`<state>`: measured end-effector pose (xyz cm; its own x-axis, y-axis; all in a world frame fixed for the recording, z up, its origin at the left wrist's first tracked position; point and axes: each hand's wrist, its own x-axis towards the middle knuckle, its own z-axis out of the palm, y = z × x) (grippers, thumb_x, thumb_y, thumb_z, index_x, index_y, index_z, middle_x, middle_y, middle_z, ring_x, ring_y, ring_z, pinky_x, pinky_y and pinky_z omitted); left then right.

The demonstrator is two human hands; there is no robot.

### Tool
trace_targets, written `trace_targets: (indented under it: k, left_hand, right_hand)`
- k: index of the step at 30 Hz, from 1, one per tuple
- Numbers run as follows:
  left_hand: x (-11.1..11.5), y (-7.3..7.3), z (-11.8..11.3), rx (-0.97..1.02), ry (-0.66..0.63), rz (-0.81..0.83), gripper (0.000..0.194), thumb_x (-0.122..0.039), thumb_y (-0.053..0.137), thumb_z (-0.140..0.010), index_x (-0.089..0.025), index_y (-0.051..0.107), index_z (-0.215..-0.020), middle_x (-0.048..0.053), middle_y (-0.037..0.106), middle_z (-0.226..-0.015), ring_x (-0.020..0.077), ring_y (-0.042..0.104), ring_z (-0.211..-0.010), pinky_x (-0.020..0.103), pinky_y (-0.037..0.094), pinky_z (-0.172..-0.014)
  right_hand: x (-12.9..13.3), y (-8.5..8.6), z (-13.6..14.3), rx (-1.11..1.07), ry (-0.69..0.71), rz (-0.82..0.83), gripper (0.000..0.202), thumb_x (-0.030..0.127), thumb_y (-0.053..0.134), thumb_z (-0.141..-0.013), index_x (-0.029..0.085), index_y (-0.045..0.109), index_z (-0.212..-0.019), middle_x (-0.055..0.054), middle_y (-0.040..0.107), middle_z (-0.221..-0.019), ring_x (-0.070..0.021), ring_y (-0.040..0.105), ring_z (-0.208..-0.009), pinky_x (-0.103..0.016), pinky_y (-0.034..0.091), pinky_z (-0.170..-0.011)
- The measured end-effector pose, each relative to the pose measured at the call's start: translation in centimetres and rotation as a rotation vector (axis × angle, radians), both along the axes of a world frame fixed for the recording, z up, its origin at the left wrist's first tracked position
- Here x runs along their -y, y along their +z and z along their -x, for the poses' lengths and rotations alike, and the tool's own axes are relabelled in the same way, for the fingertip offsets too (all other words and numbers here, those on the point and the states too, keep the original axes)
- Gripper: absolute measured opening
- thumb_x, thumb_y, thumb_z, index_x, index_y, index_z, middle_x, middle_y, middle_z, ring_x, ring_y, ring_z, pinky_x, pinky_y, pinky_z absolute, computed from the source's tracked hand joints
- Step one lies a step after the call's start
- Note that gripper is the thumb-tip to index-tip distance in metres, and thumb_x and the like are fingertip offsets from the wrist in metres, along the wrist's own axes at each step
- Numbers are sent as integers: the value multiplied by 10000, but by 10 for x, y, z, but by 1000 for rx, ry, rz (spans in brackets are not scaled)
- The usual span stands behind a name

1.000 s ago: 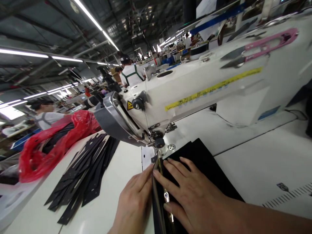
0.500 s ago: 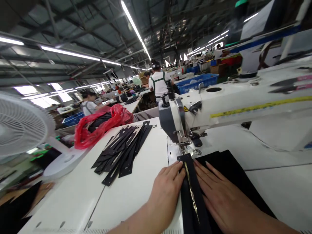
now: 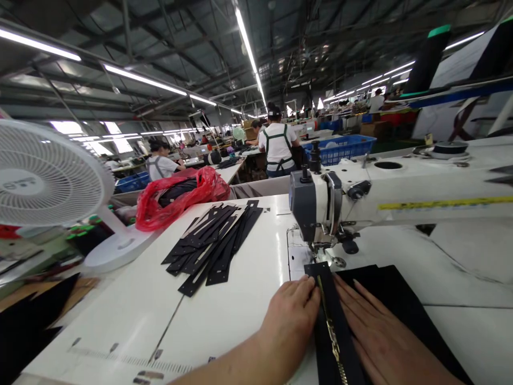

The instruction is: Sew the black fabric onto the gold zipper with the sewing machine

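Observation:
A black strip with a gold metal zipper point(image 3: 324, 299) lies lengthwise before me, its far end just in front of the sewing machine's needle area point(image 3: 316, 250). The gold zipper pull point(image 3: 335, 347) shows toward the near end. My left hand point(image 3: 292, 313) is at the strip's left edge, fingers curled and pressed together on it. Flat along the right edge rests my right hand point(image 3: 380, 326), fingers stretched forward. Beneath that hand spreads a larger black panel point(image 3: 390, 283), partly covered. The near end of the strip runs out of view.
Several black slotted strips point(image 3: 216, 240) are piled on the white table point(image 3: 236, 305) to the left. Behind them sits a red plastic bag point(image 3: 180, 195) with dark material. A white fan point(image 3: 52, 176) stands far left. Co-workers point(image 3: 276, 141) sit ahead near a blue crate point(image 3: 340, 147).
The view has turned left, so everything appears shifted right. The left hand's fingers look more curled at the strip's edge; the right hand stays flat beside it.

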<state>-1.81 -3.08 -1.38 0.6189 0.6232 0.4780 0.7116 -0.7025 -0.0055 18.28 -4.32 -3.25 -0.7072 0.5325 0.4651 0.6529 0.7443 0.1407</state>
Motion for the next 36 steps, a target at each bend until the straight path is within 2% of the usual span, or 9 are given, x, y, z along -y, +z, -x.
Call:
trace_targets:
  k: [6, 12, 16, 26, 32, 36]
  left_hand:
    - [-5, 5, -3, -5, -9, 30, 235, -98, 441, -886, -82, 561, -1087, 147, 604, -1083, 232, 589, -988, 367, 538, -845]
    - [-26, 7, -12, 29, 25, 103, 182, -94, 458, -874, -115, 558, -1024, 110, 594, -976, 214, 591, -869, 362, 552, -775]
    - [-36, 6, -16, 13, 7, 94, 142, -100, 458, -879, -103, 554, -984, 109, 592, -919, 219, 580, -855, 363, 547, -780]
    - [-39, -3, -16, 53, 6, 51, 187, -130, 381, -930, -99, 550, -1006, 117, 598, -914, 228, 580, -948, 372, 523, -848]
    - [-41, -2, -17, 41, 7, 55, 184, -115, 397, -917, -92, 566, -984, 116, 602, -899, 233, 587, -919, 377, 531, -829]
    - [-39, 0, -17, 24, 11, 98, 168, -103, 410, -908, -101, 572, -951, 114, 602, -914, 233, 577, -948, 371, 523, -849]
  right_hand:
    - [-6, 1, -1, 8, -14, 23, 630, 141, 387, -847, 117, 173, -1439, -129, 346, -1409, -241, 315, -1299, -459, 374, -1011]
    - [-29, 2, -5, -10, -7, -17, 630, 155, 405, -853, 126, 178, -1440, -127, 378, -1392, -248, 346, -1282, -451, 405, -987]
    - [-39, 5, -5, -16, 6, -55, 664, 130, 401, -830, 132, 153, -1445, -125, 394, -1382, -254, 399, -1248, -457, 433, -960]
    - [-39, 8, -4, -7, 9, -75, 725, 100, 378, -780, 115, 107, -1452, -123, 416, -1367, -253, 446, -1213, -448, 444, -952]
    - [-41, 12, -2, 1, -6, -131, 717, 122, 367, -779, 88, 111, -1449, -128, 498, -1295, -248, 508, -1153, -431, 493, -891]
    - [-37, 12, -2, 15, -17, -130, 702, 132, 366, -792, 74, 114, -1445, -138, 500, -1291, -253, 501, -1161, -441, 495, -882]
